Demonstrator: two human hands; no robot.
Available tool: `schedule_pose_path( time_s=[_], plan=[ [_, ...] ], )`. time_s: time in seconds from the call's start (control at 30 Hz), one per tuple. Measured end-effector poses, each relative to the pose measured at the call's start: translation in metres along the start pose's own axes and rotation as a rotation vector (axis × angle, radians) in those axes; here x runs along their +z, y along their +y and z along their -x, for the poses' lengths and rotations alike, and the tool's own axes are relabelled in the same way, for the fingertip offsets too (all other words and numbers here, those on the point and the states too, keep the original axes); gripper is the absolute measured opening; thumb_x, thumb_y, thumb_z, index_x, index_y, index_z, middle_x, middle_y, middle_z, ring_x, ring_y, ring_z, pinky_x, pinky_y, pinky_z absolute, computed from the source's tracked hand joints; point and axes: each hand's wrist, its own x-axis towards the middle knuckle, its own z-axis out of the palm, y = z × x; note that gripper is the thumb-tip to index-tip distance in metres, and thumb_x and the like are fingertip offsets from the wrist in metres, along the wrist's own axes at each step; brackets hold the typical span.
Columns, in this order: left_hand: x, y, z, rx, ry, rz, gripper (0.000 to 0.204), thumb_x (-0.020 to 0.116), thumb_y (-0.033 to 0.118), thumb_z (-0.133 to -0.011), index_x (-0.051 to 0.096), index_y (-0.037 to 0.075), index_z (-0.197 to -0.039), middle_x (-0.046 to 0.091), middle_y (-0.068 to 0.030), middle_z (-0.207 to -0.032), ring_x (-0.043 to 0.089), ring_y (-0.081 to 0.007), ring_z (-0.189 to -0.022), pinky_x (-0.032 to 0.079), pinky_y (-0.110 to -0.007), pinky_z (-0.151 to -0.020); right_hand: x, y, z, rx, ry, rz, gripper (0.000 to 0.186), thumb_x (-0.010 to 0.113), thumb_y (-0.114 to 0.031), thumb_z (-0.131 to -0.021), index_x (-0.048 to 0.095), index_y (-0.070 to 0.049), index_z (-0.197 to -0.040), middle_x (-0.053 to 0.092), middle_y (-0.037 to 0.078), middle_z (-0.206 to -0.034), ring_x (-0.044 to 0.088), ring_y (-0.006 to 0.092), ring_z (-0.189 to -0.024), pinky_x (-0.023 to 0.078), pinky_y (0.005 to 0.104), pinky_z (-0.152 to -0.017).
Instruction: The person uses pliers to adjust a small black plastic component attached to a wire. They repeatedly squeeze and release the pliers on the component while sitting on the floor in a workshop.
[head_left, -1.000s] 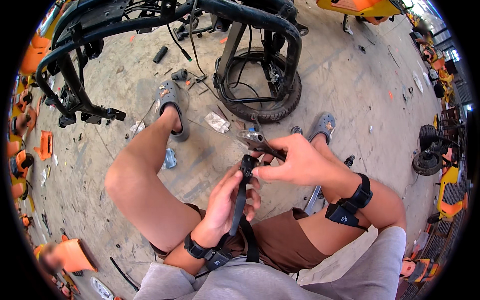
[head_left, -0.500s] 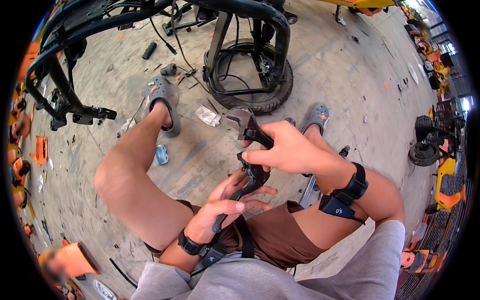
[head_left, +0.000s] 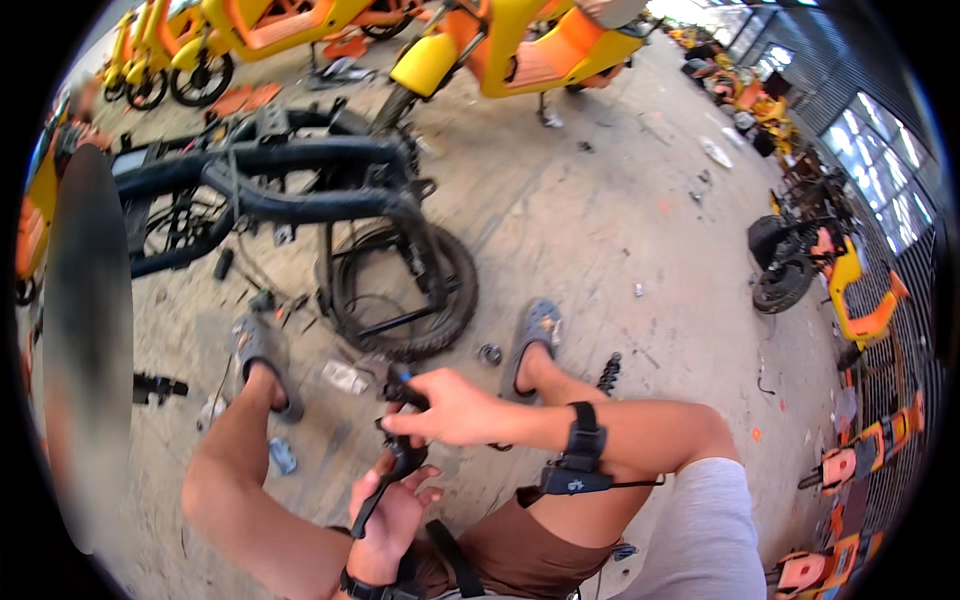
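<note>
A black brake lever [head_left: 371, 507] lies across my left hand [head_left: 396, 512], with the thumb against it and some fingers spread. My right hand [head_left: 462, 406] is closed around the dark handle of an adjustable wrench [head_left: 380, 376], whose wide jaw points away from me. My right thumb reaches down to the bracket end of the lever. The two tools are close together in front of my lap; whether they touch is hidden by my fingers.
Ahead on the left is a dark bike frame [head_left: 300, 204] with a wheel [head_left: 462, 290] lying at its end. A coil shock absorber [head_left: 609, 373], a blue metal piece [head_left: 282, 456] and a crumpled wrapper [head_left: 345, 376] lie on the floor. Yellow scooters [head_left: 560, 60] stand beyond.
My view has lifted and swung right, bringing the yellow scooters in and shifting my hands lower left in the picture. Both hands keep the lever and the wrench. A blurred dark shape appears at left.
</note>
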Motion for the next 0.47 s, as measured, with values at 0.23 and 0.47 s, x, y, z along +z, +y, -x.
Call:
schedule_pose_path(
  time_s=[0.23,0.47],
  plan=[
    [0.012,-0.001,-0.004,0.077,0.111,-0.334,0.044,0.059,0.013,-0.081,0.052,-0.008,-0.119,0.061,-0.0171,-0.11,0.061,-0.0302,-0.099,0.047,-0.036,-0.077,-0.004,-0.001,0.003,0.016,-0.078,0.286,0.046,0.073,-0.043,-0.08,0.063,0.002,-0.089,0.065,0.011,-0.073,0.06,0.0171,-0.068,0.048,0.0346,-0.062],
    [0.004,0.012,-0.002,0.084,0.215,-0.513,0.041,0.059,-0.004,-0.082,0.053,-0.004,-0.123,0.066,-0.0153,-0.094,0.058,-0.0151,-0.076,0.046,-0.026,-0.067,0.005,-0.003,0.006,-0.053,-0.232,0.375,0.05,0.076,-0.048,-0.077,0.064,-0.001,-0.089,0.066,0.013,-0.077,0.06,0.024,-0.071,0.049,0.0367,-0.065]
  ],
)
